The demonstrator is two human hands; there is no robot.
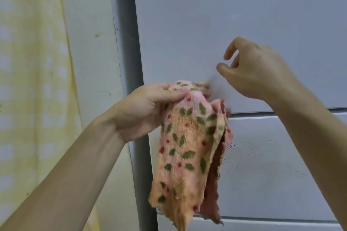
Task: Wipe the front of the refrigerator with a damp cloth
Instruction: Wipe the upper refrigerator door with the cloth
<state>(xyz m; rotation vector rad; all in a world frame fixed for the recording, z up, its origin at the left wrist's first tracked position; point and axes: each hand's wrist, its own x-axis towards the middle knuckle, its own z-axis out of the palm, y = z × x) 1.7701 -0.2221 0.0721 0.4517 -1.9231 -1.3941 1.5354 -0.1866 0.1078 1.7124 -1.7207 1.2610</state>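
Cloth (187,146) hangs before the fridge (225,15), its top edge held in the left grip (150,107). The right grip (257,69), loosely curled and empty, hovers beside its upper corner, probably to spread it for wiping.

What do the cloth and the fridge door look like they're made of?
Cloth: probably soft terry or fleece fabric; it has a fuzzy nap, frayed edges, and green leaves and red dots printed on pink. Fridge door: smooth, pale painted metal or plastic, I can't tell which; the surface is flat with an even satin look and crisp panel seams, with dark specks lower down.
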